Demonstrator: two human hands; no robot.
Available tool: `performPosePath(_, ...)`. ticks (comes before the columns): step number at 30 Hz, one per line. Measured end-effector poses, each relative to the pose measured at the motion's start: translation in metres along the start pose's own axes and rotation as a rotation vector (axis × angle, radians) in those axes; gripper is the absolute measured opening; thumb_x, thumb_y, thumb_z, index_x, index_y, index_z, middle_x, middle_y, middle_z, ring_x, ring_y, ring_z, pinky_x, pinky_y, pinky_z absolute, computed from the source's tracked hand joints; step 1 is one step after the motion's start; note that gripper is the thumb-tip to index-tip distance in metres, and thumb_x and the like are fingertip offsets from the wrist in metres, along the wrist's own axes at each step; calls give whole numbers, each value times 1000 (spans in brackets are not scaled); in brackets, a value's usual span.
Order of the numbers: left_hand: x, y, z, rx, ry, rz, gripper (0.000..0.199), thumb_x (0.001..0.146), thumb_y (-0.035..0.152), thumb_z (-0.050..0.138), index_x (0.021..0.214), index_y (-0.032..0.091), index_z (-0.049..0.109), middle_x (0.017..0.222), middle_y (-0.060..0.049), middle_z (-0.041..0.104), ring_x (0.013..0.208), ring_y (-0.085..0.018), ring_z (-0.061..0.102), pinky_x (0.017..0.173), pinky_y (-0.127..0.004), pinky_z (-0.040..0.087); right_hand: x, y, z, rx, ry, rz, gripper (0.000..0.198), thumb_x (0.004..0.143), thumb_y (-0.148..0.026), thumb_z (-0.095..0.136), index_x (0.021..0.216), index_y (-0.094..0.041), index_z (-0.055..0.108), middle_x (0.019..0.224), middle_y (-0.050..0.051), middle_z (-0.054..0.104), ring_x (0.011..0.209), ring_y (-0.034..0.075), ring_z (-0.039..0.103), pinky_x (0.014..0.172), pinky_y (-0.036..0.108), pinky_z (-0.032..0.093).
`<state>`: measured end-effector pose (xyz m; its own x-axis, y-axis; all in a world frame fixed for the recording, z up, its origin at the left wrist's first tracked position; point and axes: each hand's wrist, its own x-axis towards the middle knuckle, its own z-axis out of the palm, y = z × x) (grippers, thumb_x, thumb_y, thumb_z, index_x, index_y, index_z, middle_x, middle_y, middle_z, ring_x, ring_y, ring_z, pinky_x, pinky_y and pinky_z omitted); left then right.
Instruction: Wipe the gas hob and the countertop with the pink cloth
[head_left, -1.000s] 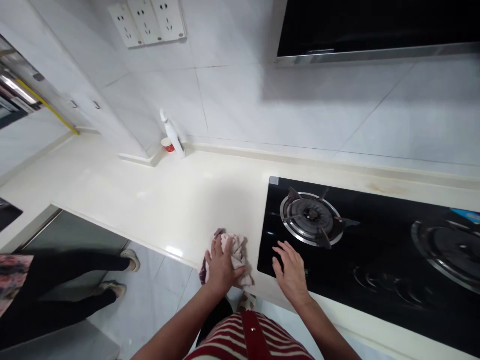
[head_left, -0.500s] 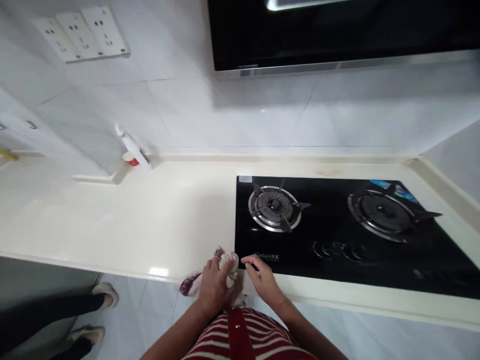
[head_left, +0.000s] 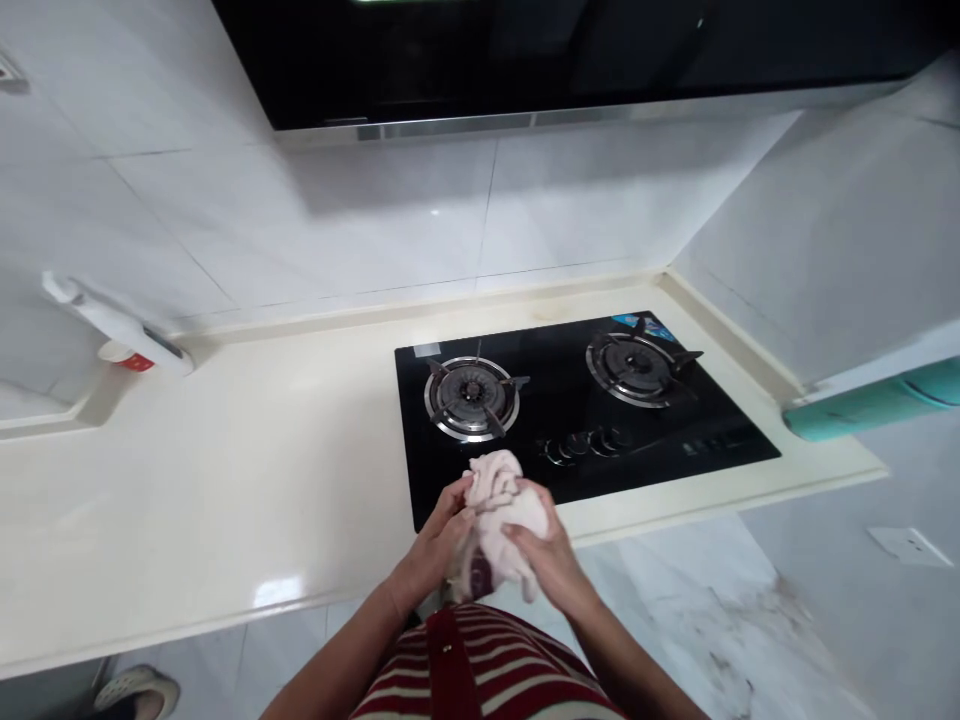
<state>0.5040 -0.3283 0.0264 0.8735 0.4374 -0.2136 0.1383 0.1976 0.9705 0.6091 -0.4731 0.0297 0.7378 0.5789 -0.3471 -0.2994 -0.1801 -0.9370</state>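
A crumpled pale pink cloth (head_left: 499,510) with a dark maroon patch is bunched between my two hands, over the front edge of the black gas stove (head_left: 525,460). My left hand (head_left: 442,530) grips its left side, fingers curled into the folds. On the other side, my right hand (head_left: 547,540) is wrapped round the cloth with the thumb lying across its front. Just beyond the cloth is the left burner (head_left: 472,398). The right burner (head_left: 637,366) and the control knobs (head_left: 585,444) are farther right.
A cream countertop (head_left: 262,460) runs left of the stove. A white stick-like appliance (head_left: 124,325) leans at the back left beside a red-and-white cup (head_left: 127,356). The black range hood (head_left: 562,60) overhangs the stove. A green cylinder (head_left: 870,400) stands right. Another person's shoe (head_left: 139,690) shows lower left.
My right hand, free before, now holds the cloth too. The cloth has been lifted from the counter's front edge and moved in front of the left burner. The view has swung right.
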Motion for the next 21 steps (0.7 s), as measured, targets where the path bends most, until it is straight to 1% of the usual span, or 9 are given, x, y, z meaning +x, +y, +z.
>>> performPosePath(2,3,-5,-5,149,33,19,43,89,51,57,124,27,63,139,-8,56,124,-24,54,108,-43,42,7,4,-40,-221,188,-132,58,73,-38,69,127,-29,50,123,5,57,108,25,58,97,44,48)
performPosePath(5,2,-18,-19,214,197,-53,39,88,51,57,115,25,65,122,-7,64,109,-21,60,99,-40,48,30,27,-91,-522,375,-306,57,69,-41,68,123,-26,55,126,8,50,120,30,49,105,49,40)
performPosePath(8,-6,-31,-32,213,260,-78,39,86,51,58,112,22,63,110,-6,68,104,-21,63,94,-39,50,55,59,-101,-705,494,-322,60,69,-45,65,123,-20,55,122,14,48,119,37,45,102,57,38)
performPosePath(10,-13,-38,-37,231,256,-68,39,85,51,58,110,22,63,110,-7,68,103,-22,63,92,-39,51,61,76,-75,-800,448,-384,61,71,-44,64,126,-19,53,123,15,48,116,37,45,99,57,39)
performPosePath(11,-16,-41,-39,240,253,-75,40,85,52,58,110,22,63,110,-7,68,101,-22,63,90,-38,51,59,82,-54,-856,351,-428,60,72,-42,65,126,-20,54,125,15,48,114,37,45,99,56,39)
performPosePath(14,-26,-47,-47,289,303,-87,43,85,53,57,114,22,62,110,-8,65,97,-22,63,86,-39,54,41,97,23,-1037,-98,-501,55,69,-37,71,121,-24,60,131,15,51,111,36,48,99,53,38)
performPosePath(17,-39,-52,-65,423,475,-44,44,83,52,59,113,21,63,109,-9,59,101,-24,61,90,-44,54,20,110,84,-1120,-421,-587,72,68,-46,75,133,-22,55,145,18,45,122,40,43,107,56,30)
performPosePath(19,-51,-56,-82,528,573,-23,41,82,52,59,109,21,65,108,-9,57,104,-25,60,94,-48,53,13,117,102,-1112,-541,-670,76,71,-53,74,138,-24,51,151,16,40,128,39,39,110,57,25)
performPosePath(21,-65,-60,-100,632,623,-4,40,82,53,60,106,22,67,110,-9,56,110,-28,57,100,-53,49,12,121,105,-1086,-578,-723,74,73,-58,72,138,-27,52,152,15,39,129,38,38,111,57,24)
